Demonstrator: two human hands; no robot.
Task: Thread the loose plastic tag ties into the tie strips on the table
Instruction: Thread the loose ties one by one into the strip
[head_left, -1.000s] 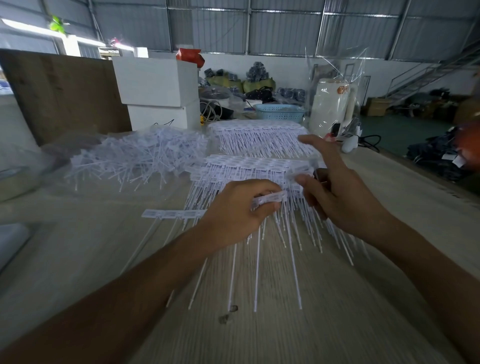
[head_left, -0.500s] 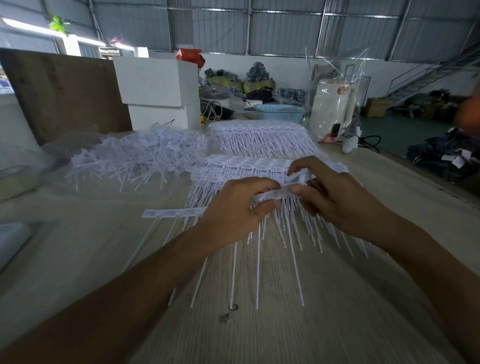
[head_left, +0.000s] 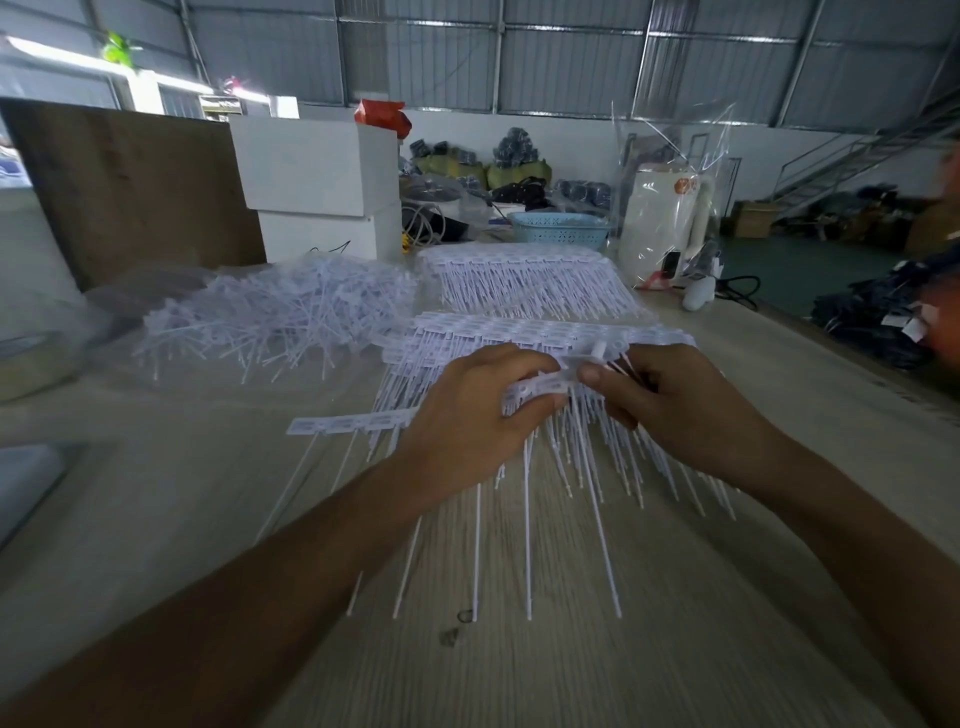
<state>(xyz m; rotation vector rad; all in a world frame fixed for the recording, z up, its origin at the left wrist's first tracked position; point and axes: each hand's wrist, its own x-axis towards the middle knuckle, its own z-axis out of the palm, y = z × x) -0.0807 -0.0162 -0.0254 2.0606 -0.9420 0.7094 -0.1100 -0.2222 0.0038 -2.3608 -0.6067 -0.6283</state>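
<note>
The left hand (head_left: 470, 415) grips the tie strip (head_left: 540, 387) just above the table (head_left: 519, 649), apparently to steady its holes. The right hand (head_left: 675, 402) pinches a loose tie (head_left: 597, 351) at the strip's right end. Unthreaded ties (head_left: 275, 319) lie heaped far left.

A white tie strip (head_left: 540, 387) is held above the worktop (head_left: 545, 649), its flat tabs in a row and its thin tails hanging toward the near edge. A loose tag tie (head_left: 597, 349) stands at the strip's right end, head up. Beneath lies a stack of tie strips (head_left: 519, 332), tails fanned toward the viewer; another stack (head_left: 524, 275) lies farther back. A heap of loose ties (head_left: 275, 317) sprawls at the left. 1 single strip (head_left: 353, 423) lies flat, left of the held one.
</note>
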